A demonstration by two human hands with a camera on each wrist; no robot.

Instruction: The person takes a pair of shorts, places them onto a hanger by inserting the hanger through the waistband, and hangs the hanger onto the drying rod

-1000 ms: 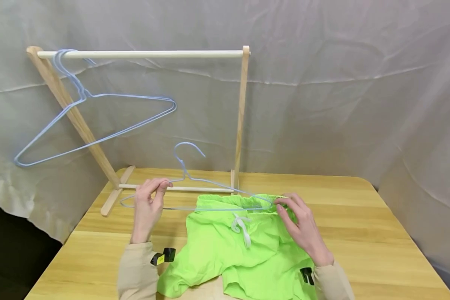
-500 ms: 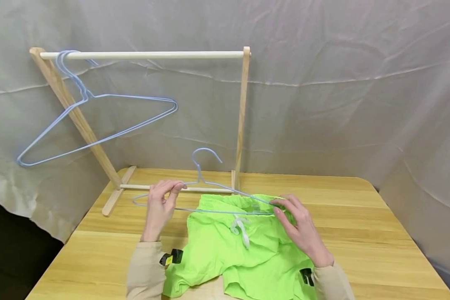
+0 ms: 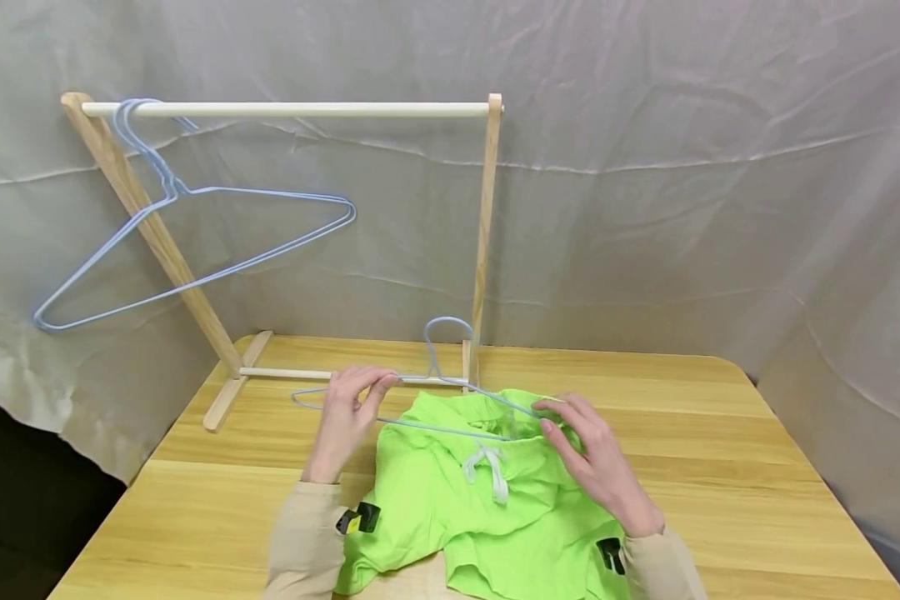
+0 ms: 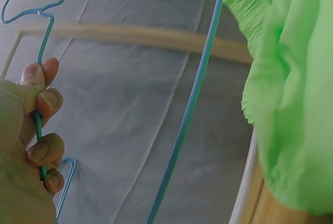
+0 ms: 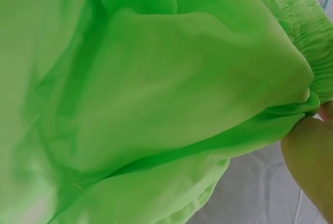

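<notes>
A blue wire hanger slants across the top of bright green drawstring shorts on the table. My left hand holds the hanger's upper wire left of the hook; in the left wrist view, curled fingers wrap that wire. The hanger's right end goes into the waist opening and is hidden there. At the right of the waistband, my right hand grips the gathered edge between thumb and fingers. In the right wrist view, green cloth covers most of the fingers. A white drawstring hangs at the front.
A wooden clothes rack with a white top rail stands at the back left. Several matching hangers hang at its left end. Grey cloth rises behind the wooden table.
My left hand has moved right and slightly down with the hanger, pushing its right end deeper into the waist opening. The right hand has stayed nearly in place at the waistband.
</notes>
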